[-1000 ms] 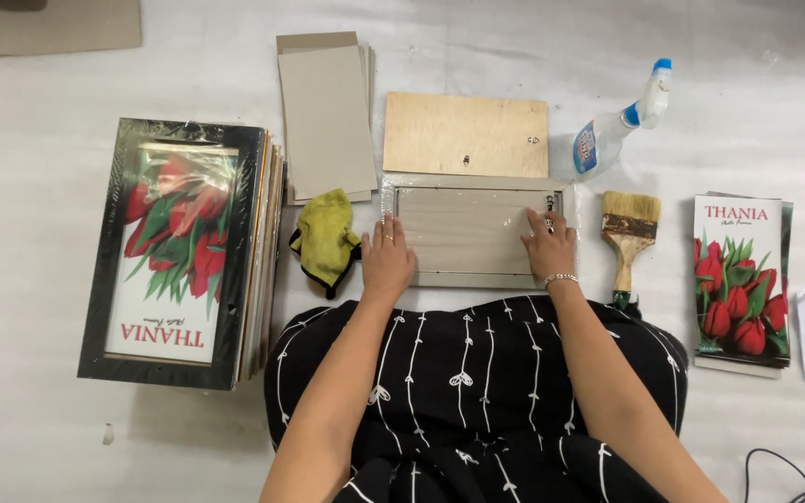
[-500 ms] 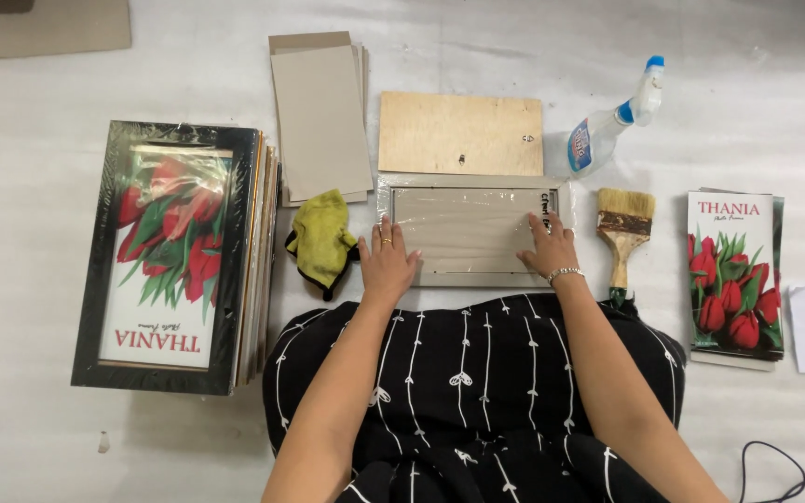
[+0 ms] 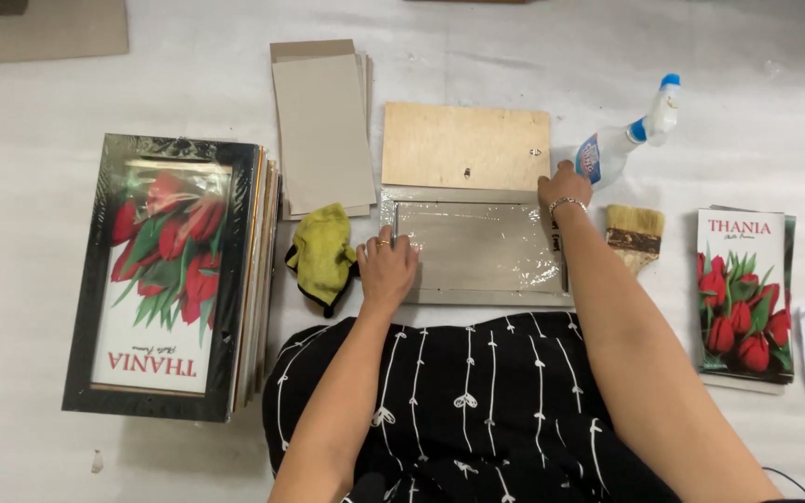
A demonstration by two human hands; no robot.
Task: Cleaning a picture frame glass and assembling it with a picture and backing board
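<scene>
The right hand [image 3: 566, 191], a second ago flat on the grey frame [image 3: 477, 247] lying near the floor covering's [image 3: 67, 102] front edge, is now shown shifted to its far right corner, fingers curled there, while the left hand [image 3: 386, 265] remains pressed flat on its left edge.

My dress [image 3: 477, 391] is black with white line patterns. The rag [image 3: 323, 251] is yellow, the board [image 3: 466, 146] pale wood, the prints [image 3: 743, 293] red tulips with green leaves, the spray bottle's [image 3: 624, 140] cap blue.
</scene>
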